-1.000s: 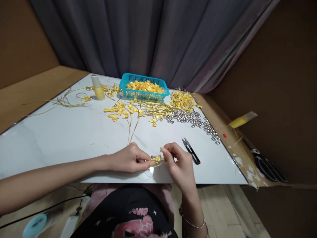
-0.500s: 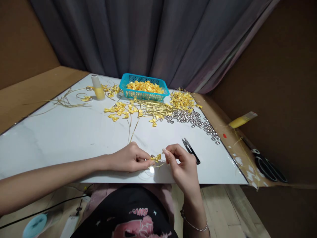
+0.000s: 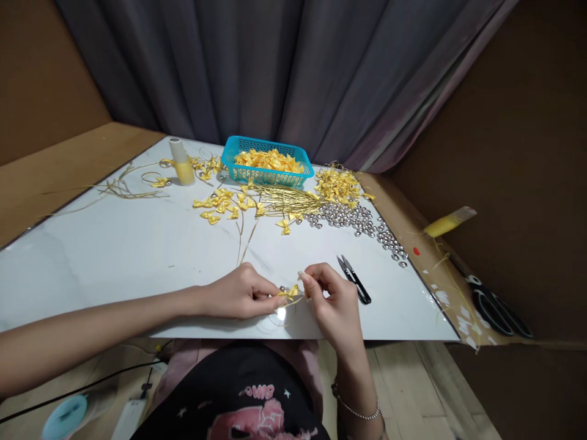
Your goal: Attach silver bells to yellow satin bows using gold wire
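My left hand (image 3: 250, 292) is closed, thumb and forefinger pinching a small yellow ribbon bow (image 3: 291, 292). A round silver bead (image 3: 282, 288) shows at the bow's upper left, and a thin gold cord (image 3: 293, 302) loops below it. Just to the right, my right hand (image 3: 330, 299) is closed in a pinch, its fingertips a little apart from the bow. What it holds, if anything, is too fine to make out. Beyond that hand lie black thread snips (image 3: 354, 280), blades pointing away.
At the back stands a blue basket (image 3: 302, 177) of yellow bows. Around it lie loose bows (image 3: 337, 183), gold cords (image 3: 287, 200) and silver beads (image 3: 346, 217). A yellow-and-white tube (image 3: 183, 164) stands back left; black-handled scissors (image 3: 493, 311) lie at the right edge.
My right hand has shifted slightly left and up, closer to the bow. My left hand keeps its pinch on the bow in the same place.
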